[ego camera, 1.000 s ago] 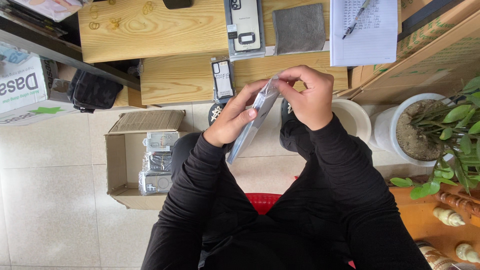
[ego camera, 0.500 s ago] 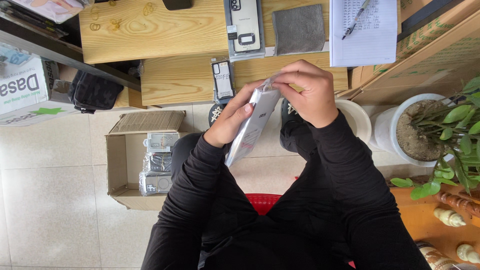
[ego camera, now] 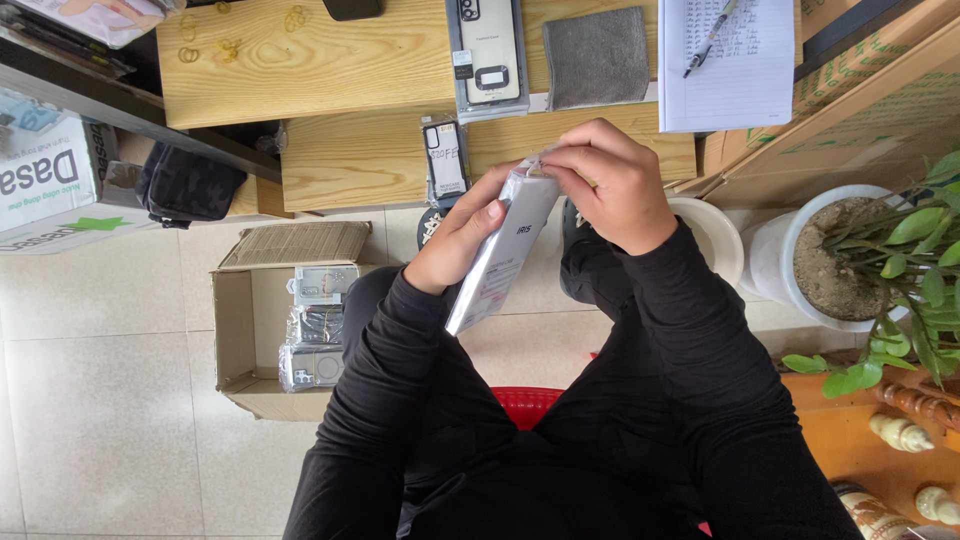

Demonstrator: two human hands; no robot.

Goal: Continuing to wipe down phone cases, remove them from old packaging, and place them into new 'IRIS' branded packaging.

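A cardboard box (ego camera: 250,330) sits open on the tiled floor (ego camera: 90,400) at the person's left, its flap folded back; inside lie a few clear-wrapped phone cases (ego camera: 318,330), stacked in a row against its right wall. To the right stand two white pots: a smaller one (ego camera: 712,235), partly hidden behind the right arm, and a bigger one (ego camera: 800,262) filled with soil and a green plant (ego camera: 915,270).

The person sits on a red stool (ego camera: 528,405), in black sleeves, before a low wooden table (ego camera: 330,70) of pale planks. On the table lie a packaged phone case (ego camera: 488,55), a grey cloth (ego camera: 597,55) just beside it, a lined notepad (ego camera: 725,70) with a pen (ego camera: 708,25) on it, and some rubber bands (ego camera: 230,45) near the left end. A smaller packaged case (ego camera: 444,160) lies at the lower plank's edge. Under the table's left end rests a black bag (ego camera: 185,185), and beside it a white box (ego camera: 50,180) with green and black print.

Both hands hold a slim white package (ego camera: 500,255) in clear wrap, raised above the knees in front of the table, tilted with its top end away. The left hand (ego camera: 462,240) grips its side, thumb pressed on the face. The right hand (ego camera: 610,185) is closed at the top end, fingers pinching the wrap there.
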